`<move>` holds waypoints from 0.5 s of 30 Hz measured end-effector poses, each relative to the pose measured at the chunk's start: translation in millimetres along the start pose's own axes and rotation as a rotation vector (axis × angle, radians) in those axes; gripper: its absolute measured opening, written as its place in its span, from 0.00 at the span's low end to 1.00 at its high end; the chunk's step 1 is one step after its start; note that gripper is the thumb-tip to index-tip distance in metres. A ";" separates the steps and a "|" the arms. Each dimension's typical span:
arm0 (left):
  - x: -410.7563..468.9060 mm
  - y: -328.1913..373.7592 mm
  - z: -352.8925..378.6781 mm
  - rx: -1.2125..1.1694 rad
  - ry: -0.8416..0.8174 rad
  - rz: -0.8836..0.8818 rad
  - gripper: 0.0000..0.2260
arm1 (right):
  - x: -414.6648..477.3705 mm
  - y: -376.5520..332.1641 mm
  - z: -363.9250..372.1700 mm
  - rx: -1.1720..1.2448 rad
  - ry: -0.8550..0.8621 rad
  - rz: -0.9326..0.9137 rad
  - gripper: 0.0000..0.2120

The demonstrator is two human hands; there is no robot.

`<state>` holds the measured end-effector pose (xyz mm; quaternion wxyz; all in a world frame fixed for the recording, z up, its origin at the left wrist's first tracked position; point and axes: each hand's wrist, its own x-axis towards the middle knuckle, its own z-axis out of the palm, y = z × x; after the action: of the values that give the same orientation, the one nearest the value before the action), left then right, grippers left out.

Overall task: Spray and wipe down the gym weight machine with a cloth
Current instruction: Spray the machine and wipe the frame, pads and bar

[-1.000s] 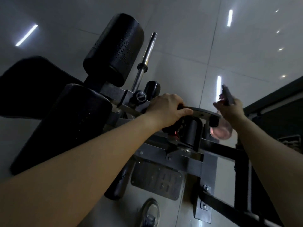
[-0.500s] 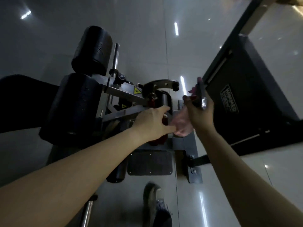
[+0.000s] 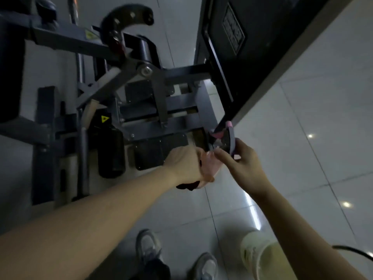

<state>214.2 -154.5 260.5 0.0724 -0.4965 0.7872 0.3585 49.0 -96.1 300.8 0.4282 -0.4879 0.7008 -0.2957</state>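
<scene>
Pink spray bottle (image 3: 210, 165), gripped by right hand (image 3: 245, 164), touches left hand (image 3: 184, 163) clutching cloth (image 3: 187, 186); machine frame (image 3: 177, 121) beyond likely awaits wiping.

We read the spray bottle (image 3: 210, 166) as translucent pink, its trigger head (image 3: 229, 138) grey with a pink tip. Cloth (image 3: 187, 185) black. Machine frame (image 3: 181, 71) grey-blue, roller pad (image 3: 111, 150) black, warning sticker (image 3: 105, 118) yellow triangle. Floor tiles (image 3: 302, 118) glossy pale grey with white light spots. Shoes (image 3: 148, 247) grey.

One weight machine (image 3: 141, 69), one spray bottle (image 3: 211, 166), one cloth (image 3: 187, 185), one left hand (image 3: 183, 164), one right hand (image 3: 246, 162), three shoes (image 3: 148, 245)
</scene>
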 end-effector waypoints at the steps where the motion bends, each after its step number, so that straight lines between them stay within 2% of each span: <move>1: 5.8 6.3 19.2 0.053 -0.028 0.017 0.30 | -5.4 18.8 -7.2 -0.092 0.020 0.029 0.17; 4: 20.8 26.5 80.5 0.171 -0.071 0.045 0.28 | -18.1 75.7 -19.5 -0.197 0.026 0.206 0.12; 7: 32.2 34.7 139.0 0.183 -0.132 -0.007 0.28 | -26.9 131.3 -20.2 -0.074 0.044 0.389 0.08; 9: 41.5 34.0 175.7 0.104 -0.150 -0.096 0.31 | -34.0 177.3 -16.4 -0.010 0.106 0.492 0.08; 11: 46.0 26.7 197.3 -0.139 -0.138 -0.292 0.28 | -36.4 221.4 -6.4 0.010 0.144 0.579 0.06; 15: 47.9 15.3 217.6 -0.861 -0.213 -0.700 0.20 | -44.0 320.5 20.6 -0.027 0.198 0.716 0.03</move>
<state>125.0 -47.2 86.2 0.0571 -0.6739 0.3466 0.6500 -63.8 57.0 38.3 0.4283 -0.1865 0.8690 -0.1635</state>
